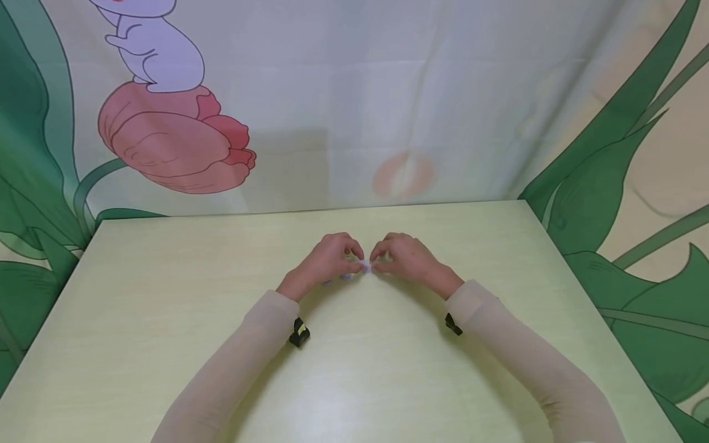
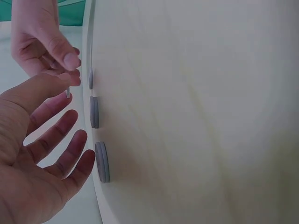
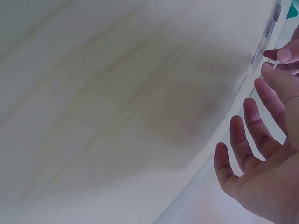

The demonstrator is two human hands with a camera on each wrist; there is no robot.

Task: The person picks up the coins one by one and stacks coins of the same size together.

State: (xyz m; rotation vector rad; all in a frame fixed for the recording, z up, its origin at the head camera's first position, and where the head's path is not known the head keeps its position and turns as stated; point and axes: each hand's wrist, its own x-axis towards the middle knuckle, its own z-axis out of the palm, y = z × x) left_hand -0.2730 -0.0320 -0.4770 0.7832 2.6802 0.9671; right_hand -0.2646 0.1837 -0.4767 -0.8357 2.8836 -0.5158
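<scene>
Both hands meet over the far middle of the table [image 1: 343,369]. Between their fingertips is a small thin pale piece [image 2: 67,93], seen edge-on; I cannot tell its kind. My left hand [image 1: 333,257] pinches it between thumb and index finger, the other fingers spread loosely in the left wrist view. From the other side my right hand [image 1: 408,257] pinches at the piece with thumb and index finger, its remaining fingers half bent in the right wrist view. Grey-purple round discs [image 2: 102,162] rest in a row on the table beside the left hand, partly hidden by it in the head view.
A printed cloth [image 1: 365,123] hangs right behind the table's far edge. Green leaf-patterned cloth [image 1: 598,246] borders the right side. A black wrist strap piece [image 1: 300,333] hangs under the left sleeve, and another [image 1: 453,324] under the right.
</scene>
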